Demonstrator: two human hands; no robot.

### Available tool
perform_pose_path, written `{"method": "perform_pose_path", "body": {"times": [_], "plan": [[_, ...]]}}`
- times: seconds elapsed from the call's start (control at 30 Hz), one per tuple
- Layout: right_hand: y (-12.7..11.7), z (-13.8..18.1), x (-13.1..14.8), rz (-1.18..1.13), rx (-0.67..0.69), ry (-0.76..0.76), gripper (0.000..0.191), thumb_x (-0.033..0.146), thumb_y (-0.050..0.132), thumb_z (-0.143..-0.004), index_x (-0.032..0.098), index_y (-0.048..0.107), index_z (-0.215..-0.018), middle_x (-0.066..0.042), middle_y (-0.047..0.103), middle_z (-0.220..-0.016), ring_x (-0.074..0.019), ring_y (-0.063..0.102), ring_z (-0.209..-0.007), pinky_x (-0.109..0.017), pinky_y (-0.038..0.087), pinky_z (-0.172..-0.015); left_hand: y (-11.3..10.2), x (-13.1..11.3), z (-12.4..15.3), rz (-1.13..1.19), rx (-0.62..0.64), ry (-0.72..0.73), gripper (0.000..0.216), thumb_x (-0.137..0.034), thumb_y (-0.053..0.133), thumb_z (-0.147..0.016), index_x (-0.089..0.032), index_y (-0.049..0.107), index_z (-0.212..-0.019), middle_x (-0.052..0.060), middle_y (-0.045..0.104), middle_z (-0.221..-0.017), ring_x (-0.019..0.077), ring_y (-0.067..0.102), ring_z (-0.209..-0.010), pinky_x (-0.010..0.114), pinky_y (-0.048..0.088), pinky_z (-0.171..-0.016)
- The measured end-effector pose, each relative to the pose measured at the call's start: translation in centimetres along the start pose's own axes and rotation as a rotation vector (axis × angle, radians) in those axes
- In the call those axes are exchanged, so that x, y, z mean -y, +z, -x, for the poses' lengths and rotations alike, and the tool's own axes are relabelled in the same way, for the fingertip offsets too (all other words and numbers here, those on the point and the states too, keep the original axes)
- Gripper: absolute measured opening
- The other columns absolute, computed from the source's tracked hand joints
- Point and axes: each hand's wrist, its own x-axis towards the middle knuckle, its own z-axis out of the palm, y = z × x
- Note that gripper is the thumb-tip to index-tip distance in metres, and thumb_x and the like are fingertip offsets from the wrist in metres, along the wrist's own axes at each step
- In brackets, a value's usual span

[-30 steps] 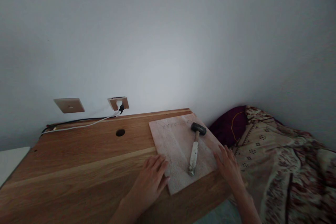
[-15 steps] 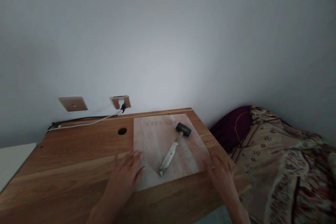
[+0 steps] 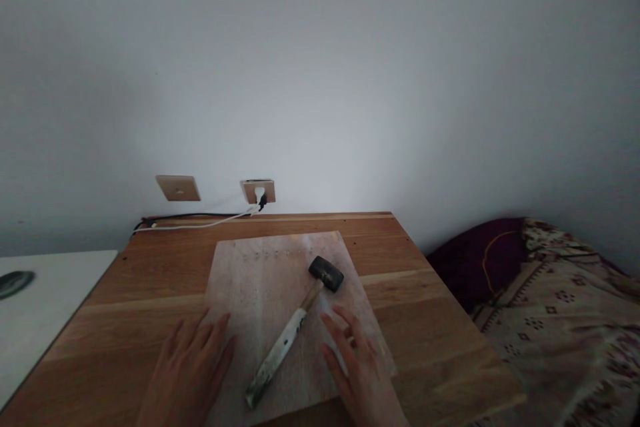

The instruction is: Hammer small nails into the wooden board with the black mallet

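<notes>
A pale square board [image 3: 260, 280] lies on the wooden desk [image 3: 430, 320]. On it rests a hammer [image 3: 295, 330] with a black head and a worn whitish handle, lying diagonally. My left hand [image 3: 193, 367] lies flat on the board's left near corner, fingers spread, holding nothing. My right hand [image 3: 357, 363] lies flat on the board's right side, just right of the hammer handle, fingers stretched out and empty.
Two wall plates [image 3: 177, 187] sit above the desk's back edge; a white plug and cable [image 3: 200, 223] run from the right one. A white surface [image 3: 45, 300] adjoins the desk on the left. A patterned blanket [image 3: 565, 327] and dark cushion [image 3: 475, 257] lie to the right.
The board with the hammer has slid leftward from the desk's right corner toward its middle. Both hands moved with it, and the view turned rightward along the desk.
</notes>
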Motion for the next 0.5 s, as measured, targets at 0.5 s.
{"method": "perform_pose_path", "body": {"times": [0.5], "plan": [[-0.4,-4.9,-0.7,-0.075,0.249,-0.042,0.029,0.028,0.072,-0.095,0.029,0.07,-0.123,-0.005,0.069,-0.129,-0.0285,0.066,-0.118,-0.044,0.057,-0.1,-1.4,-0.8,-10.1,0.158,0.06,-0.225,0.042,-0.027,0.041,-0.101,-0.016,0.057,-0.137,0.019,0.062,-0.139,0.0306,0.068,-0.118,0.045,0.054,-0.098]]}}
